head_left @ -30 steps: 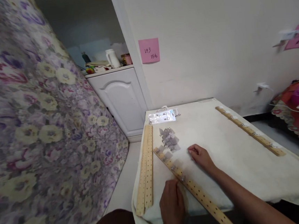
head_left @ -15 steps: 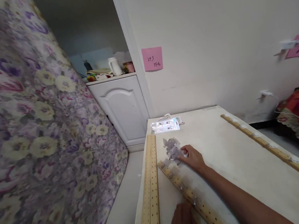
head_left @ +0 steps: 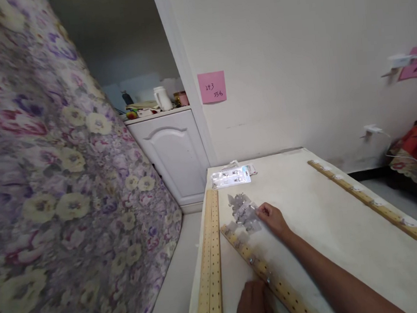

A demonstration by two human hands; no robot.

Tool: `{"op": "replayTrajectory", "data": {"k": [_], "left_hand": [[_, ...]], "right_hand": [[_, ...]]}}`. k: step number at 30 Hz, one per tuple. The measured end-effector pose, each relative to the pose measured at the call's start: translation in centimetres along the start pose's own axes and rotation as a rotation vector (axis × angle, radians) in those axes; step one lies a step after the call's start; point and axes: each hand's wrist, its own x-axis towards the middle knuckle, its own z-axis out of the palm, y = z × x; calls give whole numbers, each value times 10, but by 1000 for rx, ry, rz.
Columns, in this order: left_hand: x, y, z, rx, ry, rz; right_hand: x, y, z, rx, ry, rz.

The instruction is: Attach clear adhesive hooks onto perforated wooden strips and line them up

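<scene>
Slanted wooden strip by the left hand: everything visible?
The slanted strip is pale, narrow and wood-like, with rows of dark holes. It lies on the cloth-covered table, running from beside the pile of small pieces toward the bottom of the frame, which cuts off its near end. Shiny, partly see-through fittings sit along its farther part. The left hand is at its left edge; contact is unclear.

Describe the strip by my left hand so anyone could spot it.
On the cloth-covered table, find the left hand. Beside it slants a wooden strip with metal pieces; the pair to its left is bare, the other strip hugs the right edge.
</scene>
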Motion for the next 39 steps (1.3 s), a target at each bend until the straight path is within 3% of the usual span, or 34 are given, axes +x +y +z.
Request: {"op": "replayTrajectory", "data": {"k": [7, 13, 18, 22, 29, 34, 39], "left_hand": [[1, 16, -19, -71, 12, 20], [0, 28, -30, -81, -5, 8], [0, 28, -32, -117, 6, 28], [-4, 27, -32, -195, 46, 18], [-40, 38, -22, -292, 113, 63], [-52, 49, -17, -230, -2, 116], [-51, 52, -18, -183, -20, 129]], "right_hand": [[-20, 2, -21, 260, 25, 72], [-51, -1, -47, 431, -52, 125], [-88, -3, -76, 487, -216, 177], [-119, -5, -91, 485, -434, 213], [-151, -13, -93, 350, -606, 214], [-157, -16, -92, 259, -595, 199], [-157, -17, -90, 153, -574, 146]]}}
